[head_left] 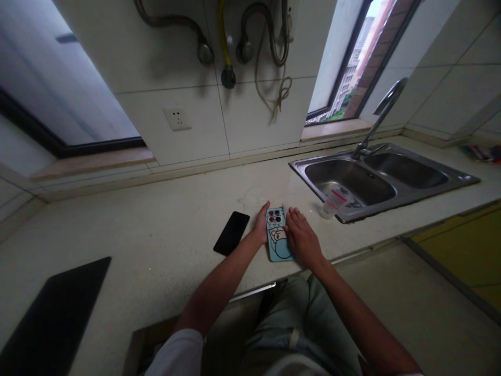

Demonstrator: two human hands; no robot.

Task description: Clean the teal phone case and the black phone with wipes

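A phone in a light blue case with a cartoon figure lies back up on the pale countertop, near its front edge. My left hand rests against the case's left side, fingers stretched along it. My right hand lies on the case's right side, fingers flat and pressing on its edge. A black phone lies flat just left of my left hand, untouched.
A double steel sink with a tall tap sits at the right. A white cup with a red label stands at the sink's near corner. A black cooktop fills the lower left. Hoses hang on the tiled wall.
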